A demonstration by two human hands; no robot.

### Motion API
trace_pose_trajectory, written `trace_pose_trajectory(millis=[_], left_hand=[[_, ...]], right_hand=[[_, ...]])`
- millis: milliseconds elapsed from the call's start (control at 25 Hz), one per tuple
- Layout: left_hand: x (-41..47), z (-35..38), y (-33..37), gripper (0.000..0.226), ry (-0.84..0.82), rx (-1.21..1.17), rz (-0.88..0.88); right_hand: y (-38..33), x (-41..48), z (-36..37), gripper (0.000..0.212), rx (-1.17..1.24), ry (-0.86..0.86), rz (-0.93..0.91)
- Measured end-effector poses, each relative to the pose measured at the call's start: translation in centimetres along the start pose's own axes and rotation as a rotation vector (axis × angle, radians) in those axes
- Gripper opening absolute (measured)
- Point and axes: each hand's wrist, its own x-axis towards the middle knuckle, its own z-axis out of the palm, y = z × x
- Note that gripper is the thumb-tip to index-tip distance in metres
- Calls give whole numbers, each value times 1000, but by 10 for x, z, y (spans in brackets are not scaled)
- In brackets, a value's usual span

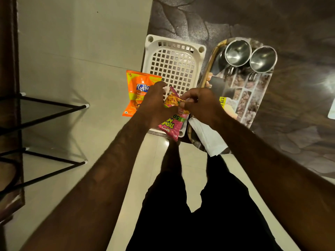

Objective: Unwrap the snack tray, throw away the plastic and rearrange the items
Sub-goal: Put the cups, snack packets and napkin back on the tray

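A pink snack packet (pixel 173 122) hangs between both my hands over the near edge of a white perforated plastic tray (pixel 175 65). My left hand (pixel 154 105) grips the packet's left side. My right hand (pixel 201 104) pinches its crumpled top. An orange snack packet (pixel 136 91) lies at the tray's left edge, partly hidden behind my left hand. The tray's grid floor is bare.
A steel tray (pixel 208 73) to the right carries two steel cups (pixel 237 52), a printed box (pixel 243 98) and white folded paper (pixel 208 136). All rest on a dark counter (pixel 272 19). A black wire rack (pixel 45 113) stands at the left above a pale tiled floor.
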Motion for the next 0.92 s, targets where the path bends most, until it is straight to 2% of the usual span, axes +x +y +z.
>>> trace_pose_trajectory(millis=[80, 120, 200, 240, 320, 400, 480, 600, 760, 920], left_hand=[[5, -5, -1, 93, -125, -127, -86], [7, -9, -2, 84, -194, -171, -116], [9, -13, -1, 52, -268, -249, -105], [8, -10, 1, 41, -251, -316, -93], [7, -2, 9, 41, -157, -461, -105], [6, 8, 18, 45, -117, -553, -104], [5, 21, 26, 46, -152, -615, -97], [5, 36, 39, 47, -184, -603, -106], [12, 47, 54, 49, -183, -423, -149], [21, 59, 69, 34, -169, -254, -61]], right_hand=[[0, -6, -11, 13, 109, 3, -43], [-1, -10, -18, 16, 177, 0, -57], [-4, -16, -29, 25, 350, 3, -32], [-4, -19, -33, 34, 438, 8, 11], [-4, -25, -38, 51, 582, -30, 110], [-2, -32, -39, 48, 655, -98, 160], [4, -36, -40, 39, 653, -75, 177], [18, -37, -46, 31, 643, 2, 186], [37, -40, -60, 33, 683, 93, 258], [51, -41, -72, 39, 730, 213, 366]])
